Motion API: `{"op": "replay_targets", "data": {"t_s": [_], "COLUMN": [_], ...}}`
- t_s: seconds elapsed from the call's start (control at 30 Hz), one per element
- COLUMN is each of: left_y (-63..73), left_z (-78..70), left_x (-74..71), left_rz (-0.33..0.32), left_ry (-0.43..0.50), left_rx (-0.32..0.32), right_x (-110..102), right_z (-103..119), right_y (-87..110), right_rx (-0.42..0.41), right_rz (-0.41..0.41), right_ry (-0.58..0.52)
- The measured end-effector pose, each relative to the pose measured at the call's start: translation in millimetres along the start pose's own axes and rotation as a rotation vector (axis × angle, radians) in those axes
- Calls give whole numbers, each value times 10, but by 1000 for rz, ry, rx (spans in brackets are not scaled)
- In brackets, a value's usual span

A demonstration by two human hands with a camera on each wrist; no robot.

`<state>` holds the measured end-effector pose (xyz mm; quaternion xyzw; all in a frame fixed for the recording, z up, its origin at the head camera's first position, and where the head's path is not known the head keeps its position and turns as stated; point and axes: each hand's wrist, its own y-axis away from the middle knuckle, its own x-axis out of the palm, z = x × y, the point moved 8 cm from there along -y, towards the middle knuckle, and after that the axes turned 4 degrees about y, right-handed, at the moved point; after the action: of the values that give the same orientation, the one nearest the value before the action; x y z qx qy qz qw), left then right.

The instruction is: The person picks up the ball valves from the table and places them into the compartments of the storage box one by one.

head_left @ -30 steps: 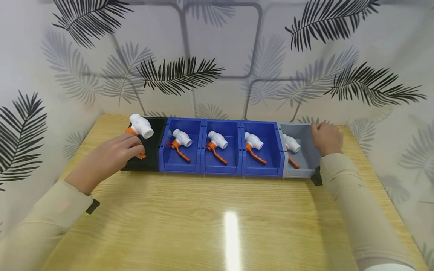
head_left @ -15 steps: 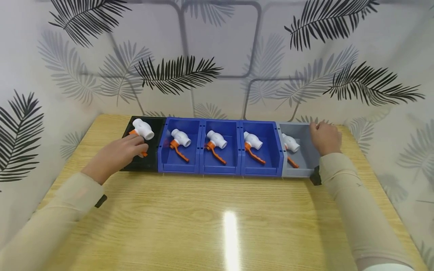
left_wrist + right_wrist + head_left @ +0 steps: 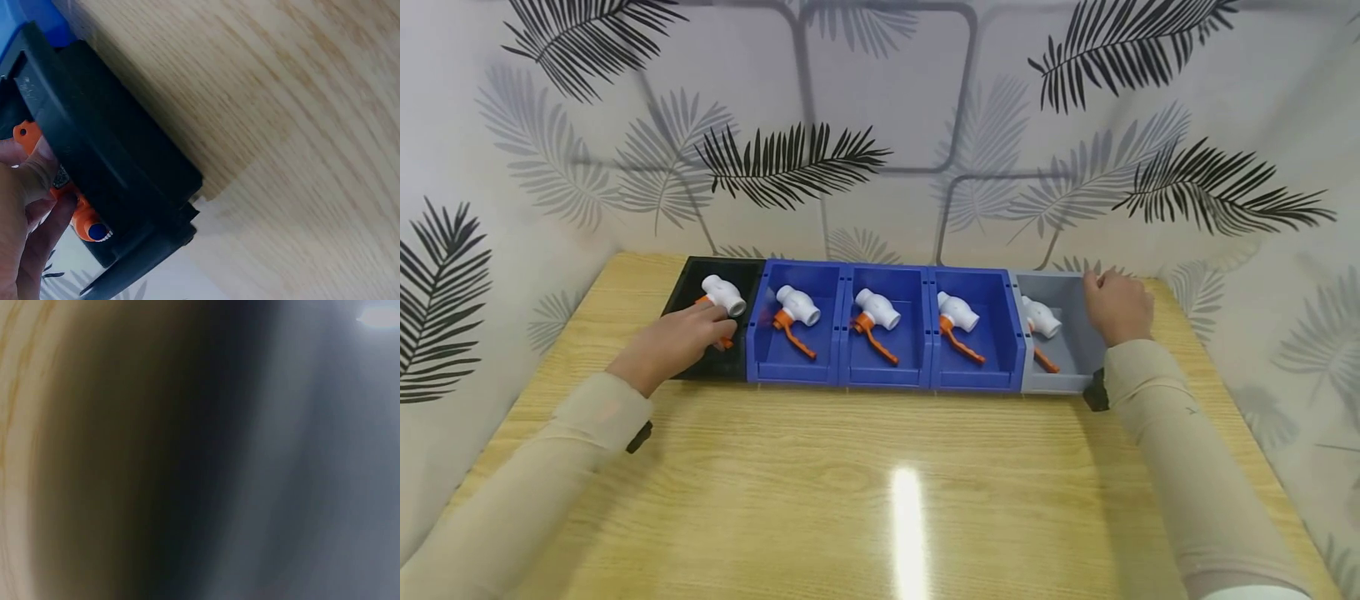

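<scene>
My left hand [image 3: 677,342] pinches the orange handle [image 3: 28,134] of a white ball valve [image 3: 724,294] between thumb and fingers. The valve is inside the black bin [image 3: 119,156] at the left end of a row. Its white body points up and to the right, past my fingers, and its underside is hidden. At the opposite end, my right hand [image 3: 1118,308] grips the right side wall of the grey bin [image 3: 1060,383], thumb towards the inside. Another white valve [image 3: 1042,317] with an orange handle lies in that bin. The right wrist view is mostly blurred.
Three blue bins [image 3: 793,373] stand side by side between the black and grey ones, each with a similar valve [image 3: 877,309] in it. They sit on a wooden table [image 3: 820,483] near a leaf-patterned backdrop [image 3: 887,100].
My left hand has lowered the ball valve from above the black bin down into it, shifting slightly right. The right hand has stayed on the grey bin.
</scene>
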<state>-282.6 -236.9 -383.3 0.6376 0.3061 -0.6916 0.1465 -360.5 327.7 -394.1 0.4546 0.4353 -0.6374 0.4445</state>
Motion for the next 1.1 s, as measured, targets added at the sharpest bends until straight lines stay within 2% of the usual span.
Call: {"op": "replay_targets", "data": {"t_s": [0.27,0.5,1.1], "left_y": [-30,-48,-60], "left_z": [73,87,153], "left_x": [134,257,291], "left_rz": [47,121,137], "left_ry": [3,-3,53], "left_rx": [-33,-67,-144], "right_x": [0,14,1], "right_z": [-8,-22,-12], "right_y": [5,-7,-14], "right_rx": [-8,-9,-13], "right_rz": [-23,-23,-22], "right_ry": [6,6,8]}}
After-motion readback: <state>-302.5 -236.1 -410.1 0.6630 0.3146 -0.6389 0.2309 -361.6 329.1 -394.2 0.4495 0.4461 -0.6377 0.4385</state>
